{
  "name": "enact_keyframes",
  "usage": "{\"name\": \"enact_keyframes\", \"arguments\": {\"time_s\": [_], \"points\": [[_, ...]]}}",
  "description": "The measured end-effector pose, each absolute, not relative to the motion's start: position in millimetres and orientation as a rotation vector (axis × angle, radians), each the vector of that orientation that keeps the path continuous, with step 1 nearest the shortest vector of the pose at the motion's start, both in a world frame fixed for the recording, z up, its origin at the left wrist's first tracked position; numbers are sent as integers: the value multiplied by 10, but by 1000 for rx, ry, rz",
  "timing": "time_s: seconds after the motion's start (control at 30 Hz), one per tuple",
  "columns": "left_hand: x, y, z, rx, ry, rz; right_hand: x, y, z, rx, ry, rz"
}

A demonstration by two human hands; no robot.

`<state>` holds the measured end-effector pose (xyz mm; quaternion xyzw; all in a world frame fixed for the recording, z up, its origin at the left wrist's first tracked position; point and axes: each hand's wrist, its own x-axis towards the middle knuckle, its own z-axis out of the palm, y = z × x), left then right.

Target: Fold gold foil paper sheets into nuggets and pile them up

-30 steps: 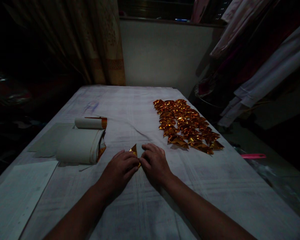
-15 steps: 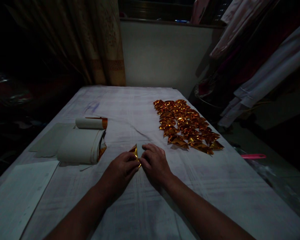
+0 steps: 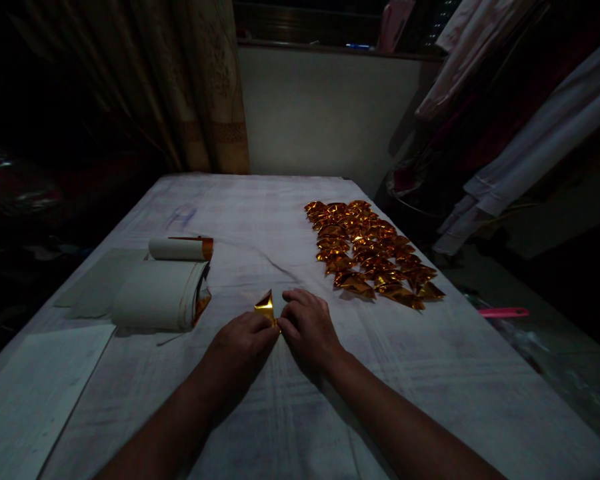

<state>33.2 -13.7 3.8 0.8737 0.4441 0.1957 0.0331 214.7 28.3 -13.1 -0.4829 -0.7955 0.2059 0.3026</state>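
Between my hands, low over the table's middle, is a small piece of folded gold foil paper (image 3: 265,304) with a pointed tip standing up. My left hand (image 3: 247,339) is closed on its near edge, fingers bent over it. Thumb and forefinger of my right hand (image 3: 310,323) pinch the foil's right corner. Much of the paper is hidden behind my fingers. To the right lie many folded gold foil pieces (image 3: 375,250), nested in rows. On the left is a curled stack of pale sheets (image 3: 155,293) with gold foil showing at its right edge.
A pale plaid cloth (image 3: 260,213) covers the table. A white sheet (image 3: 45,387) lies at the near left. Clothes (image 3: 540,140) hang over the right side, a pink handle (image 3: 503,312) sits beyond the right edge, and a curtain (image 3: 210,100) hangs behind at left.
The fingers of my left hand have shifted down toward the near edge, so more of the gold foil shows. My right hand stays nearly in place at the corner.
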Motion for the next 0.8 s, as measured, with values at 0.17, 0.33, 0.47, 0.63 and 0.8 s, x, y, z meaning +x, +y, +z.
{"name": "enact_keyframes", "arguments": {"time_s": [0.17,0.33,0.47,0.63,0.8], "points": [[314,-136,47,2731,1380,550,2148,279,-107,-1284,-2114,551],[319,-149,46,2666,1377,564,2164,317,-86,-1301,-2123,579],[338,-167,79,2619,1383,549,2180,359,-98,-1316,-2118,581],[359,-186,184,2684,1389,396,2183,369,-127,-1296,-2113,569],[339,-190,207,2640,1342,414,2186,375,-148,-1281,-2118,541]]}}
